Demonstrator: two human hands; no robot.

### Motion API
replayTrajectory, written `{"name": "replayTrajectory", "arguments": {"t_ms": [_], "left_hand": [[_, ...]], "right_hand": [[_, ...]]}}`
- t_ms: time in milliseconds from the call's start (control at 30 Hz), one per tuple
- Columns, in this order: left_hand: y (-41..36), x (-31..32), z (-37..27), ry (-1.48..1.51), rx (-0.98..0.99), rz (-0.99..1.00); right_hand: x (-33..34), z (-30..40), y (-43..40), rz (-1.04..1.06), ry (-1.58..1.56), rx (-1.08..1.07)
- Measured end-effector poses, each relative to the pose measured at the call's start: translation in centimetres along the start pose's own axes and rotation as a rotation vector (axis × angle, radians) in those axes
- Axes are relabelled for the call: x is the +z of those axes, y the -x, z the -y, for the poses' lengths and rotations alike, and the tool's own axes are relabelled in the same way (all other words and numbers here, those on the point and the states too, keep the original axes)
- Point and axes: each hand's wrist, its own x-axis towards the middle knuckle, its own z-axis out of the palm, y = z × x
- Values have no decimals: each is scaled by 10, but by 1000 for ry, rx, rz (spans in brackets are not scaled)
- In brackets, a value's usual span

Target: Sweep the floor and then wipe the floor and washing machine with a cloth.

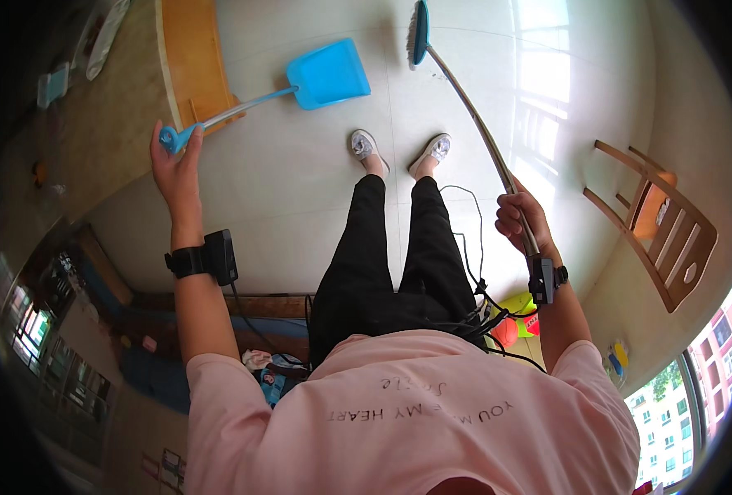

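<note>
My left hand (177, 158) grips the blue plastic end of a long-handled dustpan (330, 74). Its blue pan is over the tiled floor ahead of my feet, with the mouth towards the right. A broom (474, 114) with a metal stick is held in my right hand (522, 216), the fingers wrapped round the shaft. The broom's blue head (422, 31) is at the top edge of the view, partly cut off, with pale bristles facing left. Small dark specks of debris (440, 77) lie on the floor near the head.
A wooden chair (663, 229) stands at the right by the wall. At the left is a table (118, 136) with a wooden bench (195, 62) beside it. Dark cables (482, 216) hang by my right leg. Colourful balls or toys (507, 331) sit behind me, near my right elbow.
</note>
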Motion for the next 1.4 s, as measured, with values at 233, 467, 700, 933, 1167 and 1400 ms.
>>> {"name": "replayTrajectory", "arguments": {"t_ms": [233,467,700,933,1167,1400], "left_hand": [[-11,9,4,124,-43,-6],[7,1,-2,79,-38,-40],[52,-49,7,82,-67,-36],[125,-105,23,168,-273,-178],[185,-143,43,197,-465,-365],[225,-159,65,176,-618,-490]], "right_hand": [[1,-15,-33,115,-193,12],[-6,-12,-36,-5,-63,83],[-4,1,-42,-238,285,189],[22,7,-45,-169,454,97],[69,-8,-52,-2,672,204],[123,-44,-152,204,866,231]]}}
